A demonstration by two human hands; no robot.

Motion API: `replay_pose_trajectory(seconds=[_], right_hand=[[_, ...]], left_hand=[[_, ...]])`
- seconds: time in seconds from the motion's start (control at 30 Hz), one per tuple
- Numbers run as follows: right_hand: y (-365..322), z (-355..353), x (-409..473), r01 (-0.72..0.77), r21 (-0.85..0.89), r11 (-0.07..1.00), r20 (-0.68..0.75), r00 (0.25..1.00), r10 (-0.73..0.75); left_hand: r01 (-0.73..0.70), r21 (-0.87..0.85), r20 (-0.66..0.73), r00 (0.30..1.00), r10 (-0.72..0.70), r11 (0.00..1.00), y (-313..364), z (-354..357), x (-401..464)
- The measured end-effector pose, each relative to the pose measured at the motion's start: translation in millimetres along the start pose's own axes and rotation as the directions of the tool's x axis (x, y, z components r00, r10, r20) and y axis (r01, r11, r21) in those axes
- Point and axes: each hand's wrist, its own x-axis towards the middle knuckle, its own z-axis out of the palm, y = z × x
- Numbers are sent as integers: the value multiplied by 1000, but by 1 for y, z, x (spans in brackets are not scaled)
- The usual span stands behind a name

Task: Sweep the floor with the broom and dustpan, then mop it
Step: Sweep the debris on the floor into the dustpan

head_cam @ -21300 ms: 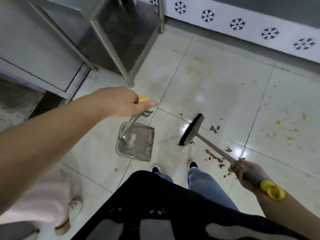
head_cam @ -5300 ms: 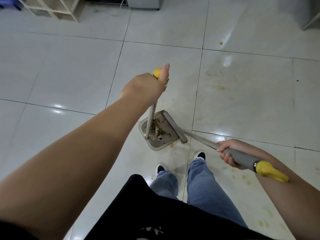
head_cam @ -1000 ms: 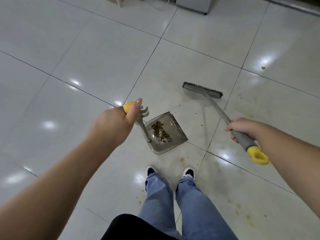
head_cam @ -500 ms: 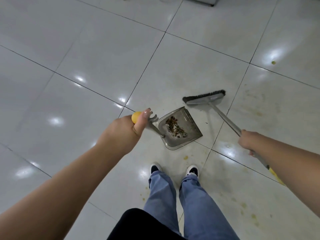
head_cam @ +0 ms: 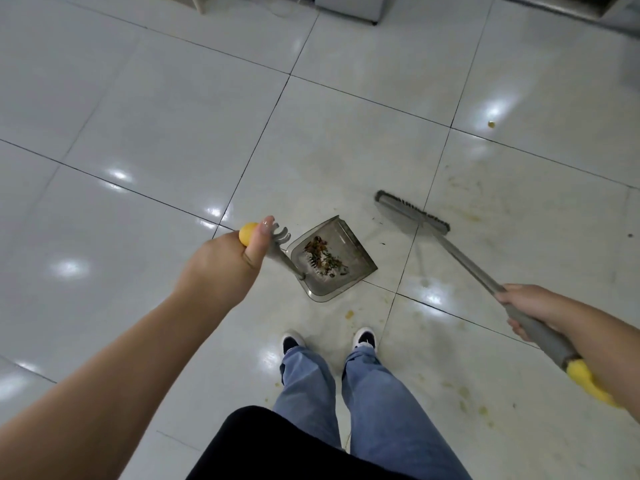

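Note:
A grey dustpan (head_cam: 356, 268) rests on the white tiled floor just ahead of my feet, with brown and green scraps lying in it. My left hand (head_cam: 221, 265) grips the yellow-capped top of its upright handle. To the right, the grey broom (head_cam: 412, 213) has its head on the floor a short way beyond the dustpan's open side. My right hand (head_cam: 523, 306) grips the broom's grey shaft above its yellow end. Small dark specks lie on the tile between broom head and pan.
Yellowish stains (head_cam: 464, 396) mark the tiles to my right and near my shoes (head_cam: 363, 337). A small yellow crumb (head_cam: 491, 124) lies further off at the right. The base of a grey cabinet (head_cam: 346, 5) stands at the top edge.
The broom head has swung out to the right, away from the dustpan, and turned. My right hand has drawn back along with the shaft. The dustpan stays where it was.

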Motion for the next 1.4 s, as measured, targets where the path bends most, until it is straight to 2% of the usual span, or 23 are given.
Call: replay_pose_trajectory(seconds=[0.1, 0.27, 0.37, 0.47, 0.53, 0.6, 0.73, 0.8, 0.9, 0.97, 1.0, 1.07, 1.13, 1.17, 1.23, 1.27, 1.3, 1.33, 1.4], right_hand=[[-16, 27, 14, -41, 106, 994, 2, 999, 41], [-38, 80, 21, -169, 104, 980, 55, 985, 164], [-10, 102, 5, -235, 60, 970, 108, 968, 228], [23, 105, -14, -340, 130, 931, 249, 921, 301], [33, 88, -24, -348, 210, 914, 339, 903, 266], [32, 59, -32, -301, 304, 904, 366, 913, 181], [29, 9, -53, -257, 436, 863, 359, 928, 95], [23, 3, -57, -218, 453, 864, 314, 946, 74], [15, 9, -51, -122, 460, 880, 208, 978, 27], [11, 19, -38, -45, 414, 909, 125, 992, -8], [8, 25, -31, -13, 369, 929, 86, 996, -20], [4, 40, -16, 18, 249, 968, 27, 999, -26], [1, 61, -4, 9, 132, 991, 25, 1000, -12], [2, 72, -2, -20, 83, 996, 52, 999, 16], [13, 94, -4, -119, 44, 992, 152, 982, 111], [22, 104, -8, -153, 37, 988, 203, 969, 143], [30, 109, -14, -168, 38, 985, 255, 955, 153], [37, 108, -19, -172, 58, 983, 304, 941, 146], [47, 86, -22, -212, 184, 960, 412, 903, 121]], left_hand=[[23, -43, -18, 1000, -24, 999, 8, 2, -2], [33, -4, -4, 999, -33, 999, 16, 5, 10], [44, -18, 2, 999, -44, 999, 20, 8, 18], [4, 10, 11, 1000, -4, 1000, 22, 9, 19], [6, 12, 22, 1000, -6, 1000, 21, 8, 18], [35, 16, 23, 999, -36, 999, 21, 7, 14], [1, 24, 109, 994, -4, 1000, 31, 5, 5], [-17, -33, 98, 995, 20, 999, 38, 4, 3], [-88, 112, 145, 987, 71, 990, 45, -3, 3], [-81, 146, 135, 989, 61, 986, 55, -7, 2], [-90, 68, 110, 991, 82, 994, 61, -7, 0], [-132, 129, 94, 988, 120, 983, 62, -5, 0], [-134, 179, 73, 990, 123, 975, 62, -3, 1], [-152, 197, 79, 987, 139, 969, 61, 2, -2], [-67, 181, 101, 994, 49, 981, 61, 5, -8], [-76, 158, 108, 992, 59, 985, 63, 6, -9], [-38, 109, 56, 998, 32, 993, 63, 4, -8], [-55, 124, 29, 998, 51, 991, 64, 3, -9], [-113, 214, 68, 993, 101, 970, 68, 0, -5]])
